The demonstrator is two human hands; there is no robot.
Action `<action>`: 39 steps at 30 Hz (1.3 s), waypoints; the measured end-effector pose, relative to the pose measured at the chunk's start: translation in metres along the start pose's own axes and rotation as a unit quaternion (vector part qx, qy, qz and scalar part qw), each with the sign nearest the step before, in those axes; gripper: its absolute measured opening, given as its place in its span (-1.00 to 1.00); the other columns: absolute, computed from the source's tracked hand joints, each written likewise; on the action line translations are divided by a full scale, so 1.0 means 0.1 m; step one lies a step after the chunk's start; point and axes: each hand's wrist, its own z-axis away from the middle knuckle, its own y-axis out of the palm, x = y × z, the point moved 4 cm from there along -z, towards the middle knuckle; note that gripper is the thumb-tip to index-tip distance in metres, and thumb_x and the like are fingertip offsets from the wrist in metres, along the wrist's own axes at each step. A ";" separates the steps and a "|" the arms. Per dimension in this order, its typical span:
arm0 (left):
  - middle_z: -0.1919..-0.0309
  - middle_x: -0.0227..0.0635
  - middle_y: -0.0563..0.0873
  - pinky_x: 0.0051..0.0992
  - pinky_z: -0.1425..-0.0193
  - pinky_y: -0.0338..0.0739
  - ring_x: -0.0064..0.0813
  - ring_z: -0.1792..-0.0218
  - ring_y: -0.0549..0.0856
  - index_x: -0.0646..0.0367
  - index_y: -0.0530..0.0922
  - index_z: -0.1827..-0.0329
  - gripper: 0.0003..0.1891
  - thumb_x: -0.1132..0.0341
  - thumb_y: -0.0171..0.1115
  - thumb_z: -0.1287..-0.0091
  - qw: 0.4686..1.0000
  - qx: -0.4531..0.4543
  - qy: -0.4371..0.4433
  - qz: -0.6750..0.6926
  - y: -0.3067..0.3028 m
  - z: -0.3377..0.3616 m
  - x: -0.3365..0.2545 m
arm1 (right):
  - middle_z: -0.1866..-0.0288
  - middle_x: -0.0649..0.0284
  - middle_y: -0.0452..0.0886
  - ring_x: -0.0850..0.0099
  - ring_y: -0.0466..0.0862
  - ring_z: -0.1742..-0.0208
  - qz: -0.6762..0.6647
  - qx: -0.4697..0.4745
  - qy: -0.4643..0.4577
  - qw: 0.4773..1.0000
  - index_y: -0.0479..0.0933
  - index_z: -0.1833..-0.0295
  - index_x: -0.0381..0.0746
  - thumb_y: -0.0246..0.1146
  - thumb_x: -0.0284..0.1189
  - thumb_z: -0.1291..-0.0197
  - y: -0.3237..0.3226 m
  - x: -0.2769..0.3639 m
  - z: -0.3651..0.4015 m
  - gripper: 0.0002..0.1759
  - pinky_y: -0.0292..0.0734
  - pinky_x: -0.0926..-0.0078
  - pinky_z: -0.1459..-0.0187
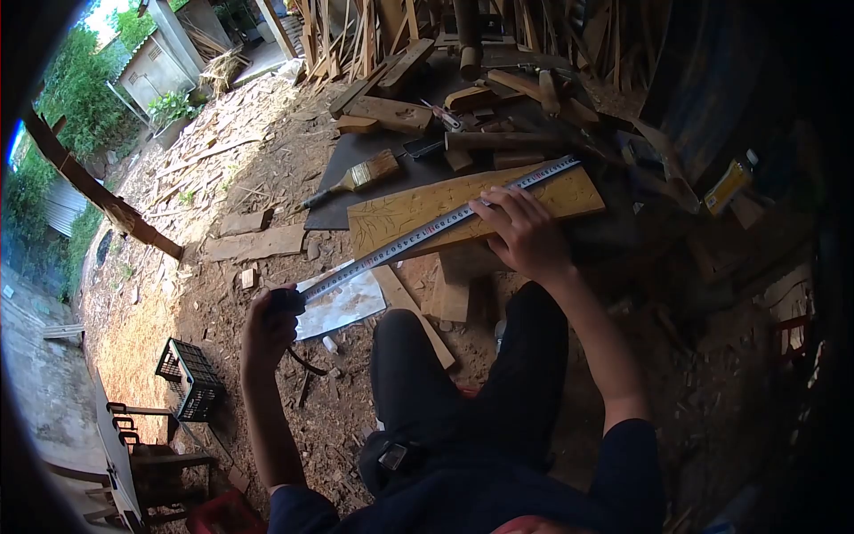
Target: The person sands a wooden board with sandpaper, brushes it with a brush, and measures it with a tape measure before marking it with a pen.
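A wooden board point(391, 214) with carved or drawn lines at its left end lies on the dark worktable point(331, 212). Across it, slantwise, runs the pale blade of a tape measure point(286, 303), reaching near the board's upper right corner. My left hand point(269, 327) grips the dark tape case, off the board to the lower left. On the board's middle, my right hand point(525, 233) presses the blade down, thumb and fingers closed about the blade and the board's near edge. Its fingertips are partly hidden.
Behind the board lie a paintbrush point(360, 176), wood blocks point(391, 114) and several tools. A white sheet point(342, 304) and a plank point(414, 316) are on the chip-strewn ground. A black crate point(191, 381) stands to the left. A yellow container point(729, 185) is at the right.
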 end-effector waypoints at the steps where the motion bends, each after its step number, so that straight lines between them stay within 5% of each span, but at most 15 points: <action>1: 0.08 -0.33 0.79 -0.73 0.52 0.28 -0.82 0.54 0.35 0.34 0.58 -0.54 -0.39 -0.04 0.21 -0.74 1.000 0.004 -0.003 0.001 0.03 0.00 0.00 | -0.43 0.17 0.63 0.07 0.64 -0.53 -0.005 -0.003 0.001 1.000 0.59 -0.57 -0.01 0.64 -0.47 -0.11 0.00 0.00 0.00 -0.16 0.53 -0.06 -0.66; 8: -0.05 -0.21 0.88 -0.75 0.53 0.34 -0.81 0.53 0.46 0.34 0.62 -0.51 -0.41 -0.04 0.13 -0.75 1.000 -0.015 -0.015 -0.009 0.15 -0.10 0.06 | -0.43 0.16 0.64 0.07 0.65 -0.52 -0.004 -0.001 0.001 1.000 0.59 -0.57 0.00 0.64 -0.44 -0.14 -0.01 0.00 0.00 -0.17 0.52 -0.03 -0.66; 11: 0.12 -0.42 0.76 -0.74 0.51 0.28 -0.84 0.51 0.34 0.32 0.58 -0.55 -0.42 0.00 0.25 -0.74 1.000 -0.001 -0.006 -0.016 0.32 -0.11 0.04 | -0.44 0.17 0.65 0.11 0.65 -0.53 0.006 0.008 0.003 1.000 0.59 -0.59 0.02 0.64 -0.38 -0.19 -0.01 0.00 0.00 -0.19 0.49 0.00 -0.68; 20: 0.28 -0.54 0.66 -0.72 0.51 0.23 -0.82 0.54 0.33 0.28 0.62 -0.49 -0.45 -0.03 0.21 -0.75 0.999 0.024 -0.020 -0.007 0.53 -0.17 0.09 | -0.43 0.16 0.66 0.12 0.65 -0.54 0.005 0.001 0.003 1.000 0.60 -0.57 -0.01 0.63 -0.40 -0.20 -0.01 0.01 0.00 -0.21 0.49 0.00 -0.68; 23: 0.02 -0.27 0.83 -0.70 0.47 0.32 -0.77 0.50 0.39 0.36 0.56 -0.57 -0.39 -0.02 0.18 -0.76 0.998 0.065 -0.024 0.012 0.47 -0.23 0.14 | -0.42 0.16 0.66 0.12 0.65 -0.54 0.003 0.000 0.003 1.000 0.61 -0.57 -0.01 0.62 -0.40 -0.20 -0.01 0.01 0.00 -0.22 0.49 0.01 -0.68; 29: 0.26 -0.53 0.62 -0.69 0.46 0.28 -0.78 0.49 0.34 0.34 0.56 -0.59 -0.36 -0.05 0.22 -0.74 0.996 0.080 -0.036 -0.003 0.63 -0.28 0.16 | -0.42 0.16 0.66 0.11 0.65 -0.53 0.000 -0.004 0.001 1.000 0.61 -0.57 -0.01 0.62 -0.41 -0.19 -0.01 0.01 0.00 -0.22 0.49 0.01 -0.68; 32: 0.34 -0.56 0.62 -0.67 0.54 0.20 -0.80 0.56 0.32 0.22 0.66 -0.43 -0.47 -0.07 0.22 -0.73 0.998 0.049 -0.030 -0.023 0.75 -0.29 0.16 | -0.42 0.16 0.66 0.11 0.65 -0.52 0.001 -0.001 0.002 1.000 0.61 -0.57 -0.01 0.63 -0.41 -0.19 -0.01 0.00 0.00 -0.21 0.50 0.01 -0.67; 39: 0.23 -0.46 0.73 -0.67 0.53 0.22 -0.78 0.55 0.32 0.23 0.64 -0.45 -0.47 -0.05 0.19 -0.75 0.997 0.073 -0.021 -0.025 0.83 -0.33 0.18 | -0.43 0.16 0.65 0.11 0.65 -0.53 0.007 0.001 0.005 1.000 0.60 -0.58 0.00 0.63 -0.40 -0.19 0.00 0.00 0.00 -0.20 0.50 0.00 -0.67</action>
